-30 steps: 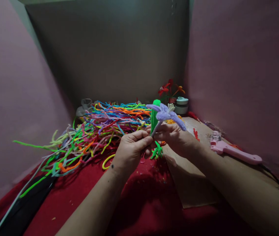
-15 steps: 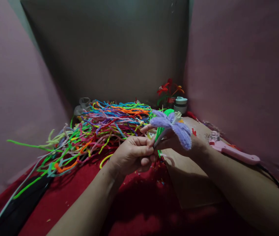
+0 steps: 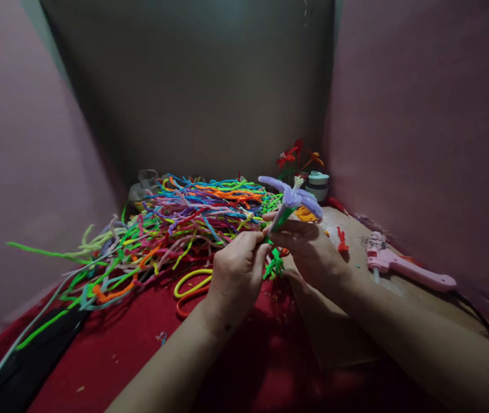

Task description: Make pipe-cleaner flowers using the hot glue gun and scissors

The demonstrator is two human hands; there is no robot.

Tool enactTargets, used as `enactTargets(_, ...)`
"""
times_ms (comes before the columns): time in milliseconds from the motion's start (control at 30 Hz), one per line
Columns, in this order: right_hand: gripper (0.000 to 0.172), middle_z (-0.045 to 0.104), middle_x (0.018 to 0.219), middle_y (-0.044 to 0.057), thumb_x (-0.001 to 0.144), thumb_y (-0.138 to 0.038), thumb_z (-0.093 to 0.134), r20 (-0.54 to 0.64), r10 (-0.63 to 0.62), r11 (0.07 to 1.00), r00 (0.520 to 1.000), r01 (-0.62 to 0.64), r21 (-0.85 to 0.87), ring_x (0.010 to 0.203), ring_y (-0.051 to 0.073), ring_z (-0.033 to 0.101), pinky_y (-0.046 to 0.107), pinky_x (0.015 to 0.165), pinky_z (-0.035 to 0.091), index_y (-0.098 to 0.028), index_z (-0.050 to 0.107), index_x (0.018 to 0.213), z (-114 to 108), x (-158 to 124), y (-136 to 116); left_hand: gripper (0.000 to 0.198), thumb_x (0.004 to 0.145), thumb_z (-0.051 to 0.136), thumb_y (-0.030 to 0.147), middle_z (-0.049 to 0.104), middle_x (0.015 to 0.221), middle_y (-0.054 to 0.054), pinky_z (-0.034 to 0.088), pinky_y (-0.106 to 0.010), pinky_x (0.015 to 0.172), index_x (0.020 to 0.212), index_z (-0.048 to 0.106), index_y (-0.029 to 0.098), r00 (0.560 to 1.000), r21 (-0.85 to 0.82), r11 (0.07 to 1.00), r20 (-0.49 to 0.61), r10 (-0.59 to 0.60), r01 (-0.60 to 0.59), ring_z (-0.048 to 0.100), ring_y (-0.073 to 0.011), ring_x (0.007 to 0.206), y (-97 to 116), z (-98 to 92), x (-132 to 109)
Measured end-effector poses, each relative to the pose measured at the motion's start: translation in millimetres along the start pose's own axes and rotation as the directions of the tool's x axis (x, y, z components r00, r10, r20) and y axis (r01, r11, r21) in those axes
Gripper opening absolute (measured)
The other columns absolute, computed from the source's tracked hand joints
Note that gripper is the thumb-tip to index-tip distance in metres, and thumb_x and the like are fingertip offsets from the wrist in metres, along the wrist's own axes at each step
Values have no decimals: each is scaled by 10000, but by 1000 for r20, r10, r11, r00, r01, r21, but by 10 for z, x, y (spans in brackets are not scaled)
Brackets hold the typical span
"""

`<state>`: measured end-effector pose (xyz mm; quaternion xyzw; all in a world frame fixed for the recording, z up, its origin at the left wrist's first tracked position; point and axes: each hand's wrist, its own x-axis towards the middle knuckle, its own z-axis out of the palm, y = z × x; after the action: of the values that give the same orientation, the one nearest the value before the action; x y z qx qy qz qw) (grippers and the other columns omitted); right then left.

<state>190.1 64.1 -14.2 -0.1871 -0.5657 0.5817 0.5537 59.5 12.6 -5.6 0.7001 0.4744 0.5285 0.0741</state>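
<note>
A lavender pipe-cleaner flower [image 3: 295,198] with pale stamens and a green-wrapped base stands tilted up between my hands. My left hand [image 3: 240,267] is closed, its thumb and fingers pinching the low end of the stem. My right hand [image 3: 309,246] is closed around the stem just below the petals, the fingers partly hidden behind it. Below the hands lies a bunch of short green pipe cleaners [image 3: 274,265]. To the left of my left wrist, a yellow loop [image 3: 190,282] and an orange-red loop [image 3: 186,307] lie on the red cloth.
A large heap of coloured pipe cleaners [image 3: 201,212] spreads at the back left. A pink glue gun [image 3: 408,267] rests on a board [image 3: 352,229] at right, near a red piece [image 3: 342,240]. Behind stand red flowers [image 3: 287,156] and a pale-lidded jar [image 3: 317,183]. A white cable [image 3: 33,332] runs along the left.
The flower has turned from facing right to more upright, showing its green base. My left hand has rolled over, knuckles up, and the loops beside it have come into fuller view.
</note>
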Motion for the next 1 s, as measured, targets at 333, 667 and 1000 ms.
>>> enactTargets(333, 93, 663, 837, -6, 691, -280, 749, 102, -97, 978, 990, 113, -175, 838, 203, 605, 406, 831, 471, -315, 760, 777, -42, 47, -64, 118, 786, 578, 228, 483, 467, 47, 346, -195, 405, 711, 614, 145, 932, -397, 845, 107, -347, 360, 418, -68, 400, 52, -10, 45)
enactTargets(667, 150, 672, 953, -17, 746, -261, 710, 303, -95, 966, 948, 162, -202, 879, 171, 614, 369, 841, 495, -320, 745, 880, -190, 96, -185, 201, 773, 634, 243, 499, 477, 33, 356, -165, 342, 622, 579, 123, 825, -628, 543, 491, -278, 557, 418, -46, 352, -8, -131, 99)
enactTargets(1000, 66, 617, 1177, -8, 697, -277, 746, 434, 60, 995, 899, -22, -92, 1079, 220, 575, 354, 888, 496, -267, 749, 762, -144, 41, -223, 174, 710, 705, 249, 514, 468, 25, 317, -139, 273, 699, 635, 90, 626, -596, 234, 776, -78, 768, 350, -20, 280, -120, -167, 73)
